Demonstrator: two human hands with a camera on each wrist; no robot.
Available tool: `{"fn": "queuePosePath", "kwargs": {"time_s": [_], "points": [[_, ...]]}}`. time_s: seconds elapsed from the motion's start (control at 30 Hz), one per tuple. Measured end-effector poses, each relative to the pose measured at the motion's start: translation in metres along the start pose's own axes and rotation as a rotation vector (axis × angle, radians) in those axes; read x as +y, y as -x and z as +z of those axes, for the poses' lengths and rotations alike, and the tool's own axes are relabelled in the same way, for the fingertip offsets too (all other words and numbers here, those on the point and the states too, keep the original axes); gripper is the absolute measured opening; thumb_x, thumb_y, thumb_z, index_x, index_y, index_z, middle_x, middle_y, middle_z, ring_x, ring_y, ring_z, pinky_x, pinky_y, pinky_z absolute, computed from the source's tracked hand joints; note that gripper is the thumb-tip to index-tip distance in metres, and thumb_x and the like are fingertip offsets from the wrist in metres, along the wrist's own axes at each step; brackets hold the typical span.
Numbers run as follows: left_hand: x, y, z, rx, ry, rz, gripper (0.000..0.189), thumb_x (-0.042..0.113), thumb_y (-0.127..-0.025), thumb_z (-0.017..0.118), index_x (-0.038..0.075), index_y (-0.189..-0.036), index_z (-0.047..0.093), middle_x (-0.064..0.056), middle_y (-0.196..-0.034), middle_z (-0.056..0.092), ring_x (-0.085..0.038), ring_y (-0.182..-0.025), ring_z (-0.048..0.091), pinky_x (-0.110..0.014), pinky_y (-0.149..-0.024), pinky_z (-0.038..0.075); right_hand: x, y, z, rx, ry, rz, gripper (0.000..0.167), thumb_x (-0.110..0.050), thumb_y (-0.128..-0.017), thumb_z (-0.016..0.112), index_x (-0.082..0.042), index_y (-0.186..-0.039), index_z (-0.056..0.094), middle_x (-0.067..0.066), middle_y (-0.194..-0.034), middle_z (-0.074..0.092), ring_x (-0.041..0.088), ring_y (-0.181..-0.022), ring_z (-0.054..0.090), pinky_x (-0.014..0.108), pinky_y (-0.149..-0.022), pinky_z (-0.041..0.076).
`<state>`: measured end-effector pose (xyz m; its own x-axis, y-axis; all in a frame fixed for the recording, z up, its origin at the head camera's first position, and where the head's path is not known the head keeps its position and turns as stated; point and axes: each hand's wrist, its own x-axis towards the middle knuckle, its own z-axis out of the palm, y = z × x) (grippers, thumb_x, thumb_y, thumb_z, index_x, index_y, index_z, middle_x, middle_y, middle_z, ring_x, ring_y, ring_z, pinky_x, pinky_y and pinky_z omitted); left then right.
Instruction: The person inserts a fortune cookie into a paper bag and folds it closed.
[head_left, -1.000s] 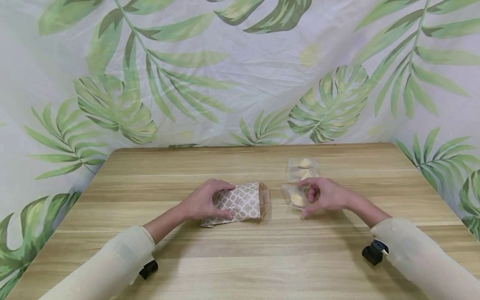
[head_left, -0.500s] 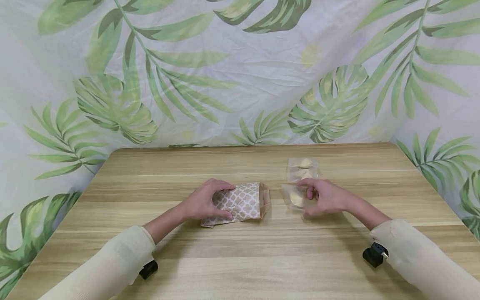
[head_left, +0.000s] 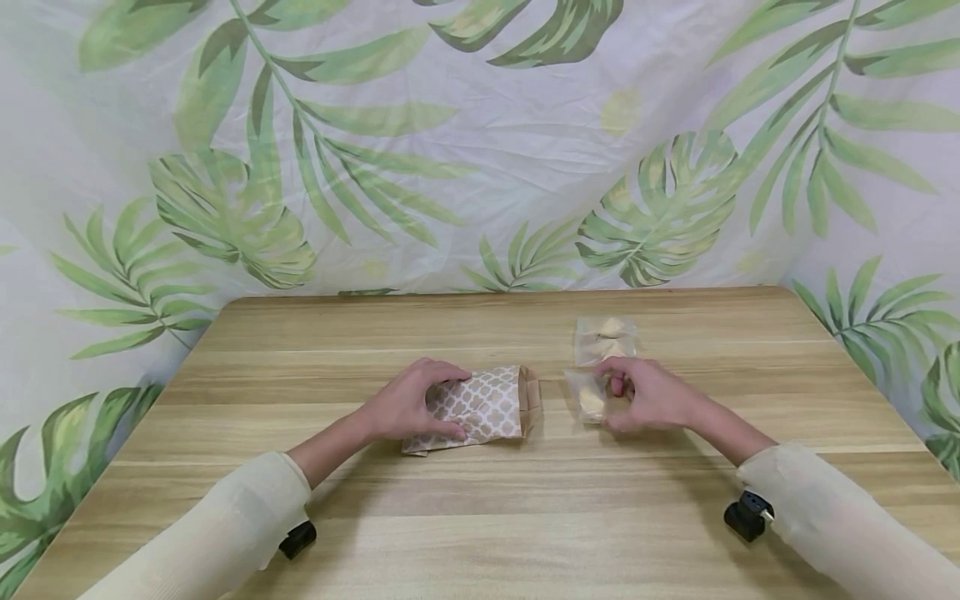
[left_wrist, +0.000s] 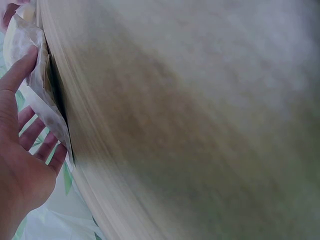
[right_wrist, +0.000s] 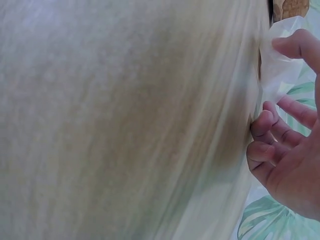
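My left hand [head_left: 405,402] grips a brown paper bag [head_left: 487,406] with a white lattice pattern, thumb on its near side and fingers on its far side. The bag lies on its side, its mouth facing right. Just right of that mouth is a clear-wrapped cookie [head_left: 591,403], tan and folded-looking. My right hand [head_left: 651,396] pinches its wrapper between thumb and index finger, the other fingers curled in. In the right wrist view, the thumb lies against the crinkled clear wrapper [right_wrist: 278,65]. The left wrist view shows the bag [left_wrist: 50,111] between thumb and fingers.
Behind my right hand lie more clear-wrapped cookies [head_left: 609,335], side by side on the wooden table [head_left: 480,517]. A leaf-printed cloth [head_left: 525,167] hangs along the table's back edge. Black wrist cameras hang under both sleeves.
The right thumb and index finger have closed on the wrapper, which now looks narrower and more bunched. The left hand and paper bag stay where they were.
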<state>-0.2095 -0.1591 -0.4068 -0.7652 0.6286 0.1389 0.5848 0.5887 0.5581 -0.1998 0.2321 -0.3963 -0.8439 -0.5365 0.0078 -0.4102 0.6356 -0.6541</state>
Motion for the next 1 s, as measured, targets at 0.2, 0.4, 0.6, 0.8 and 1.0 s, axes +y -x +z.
{"fn": "queuePosePath", "kwargs": {"time_s": [0.2,0.4,0.6,0.8,1.0], "points": [[0.000,0.000,0.001,-0.013,0.010,-0.021,0.082,0.040,-0.070,0.096,0.005,-0.137,0.065,-0.010,-0.137,0.066,-0.030,-0.124,0.057,-0.052,-0.108,0.046,-0.001,0.001,0.002,0.033,0.016,-0.011,0.057,-0.017,-0.070,0.089,0.002,-0.118,0.065,0.006,-0.090,0.058,0.015,-0.070,0.050,0.024,-0.063,0.044],[0.000,0.000,0.001,-0.009,0.012,-0.017,0.082,0.039,-0.070,0.096,0.005,-0.137,0.065,-0.010,-0.137,0.066,-0.030,-0.124,0.058,-0.052,-0.107,0.047,-0.004,0.001,0.005,0.052,0.025,-0.028,0.056,-0.018,-0.072,0.090,0.001,-0.118,0.065,0.010,-0.100,0.060,0.013,-0.068,0.050,0.023,-0.061,0.043],[0.001,-0.001,0.000,-0.006,0.013,-0.016,0.081,0.038,-0.069,0.097,0.004,-0.136,0.065,-0.011,-0.136,0.066,-0.031,-0.125,0.057,-0.052,-0.108,0.046,-0.010,-0.002,0.005,0.060,0.028,0.001,0.055,-0.017,-0.074,0.088,0.000,-0.121,0.064,0.008,-0.089,0.063,0.009,-0.060,0.049,0.024,-0.059,0.043],[0.000,-0.001,0.000,0.005,0.020,0.002,0.081,0.037,-0.069,0.097,0.002,-0.135,0.065,-0.013,-0.135,0.067,-0.033,-0.124,0.058,-0.054,-0.108,0.047,-0.017,-0.002,0.004,0.054,0.016,-0.013,0.056,-0.019,-0.075,0.088,0.001,-0.122,0.064,-0.001,-0.066,0.055,0.008,-0.056,0.047,0.025,-0.055,0.042],[-0.001,-0.001,0.001,0.001,0.031,-0.012,0.081,0.036,-0.069,0.097,0.002,-0.136,0.065,-0.013,-0.135,0.067,-0.032,-0.124,0.058,-0.053,-0.108,0.046,-0.020,-0.004,0.004,0.055,-0.005,-0.015,0.056,-0.018,-0.076,0.087,0.003,-0.123,0.064,0.006,-0.074,0.061,0.006,-0.055,0.047,0.024,-0.055,0.042]]}}
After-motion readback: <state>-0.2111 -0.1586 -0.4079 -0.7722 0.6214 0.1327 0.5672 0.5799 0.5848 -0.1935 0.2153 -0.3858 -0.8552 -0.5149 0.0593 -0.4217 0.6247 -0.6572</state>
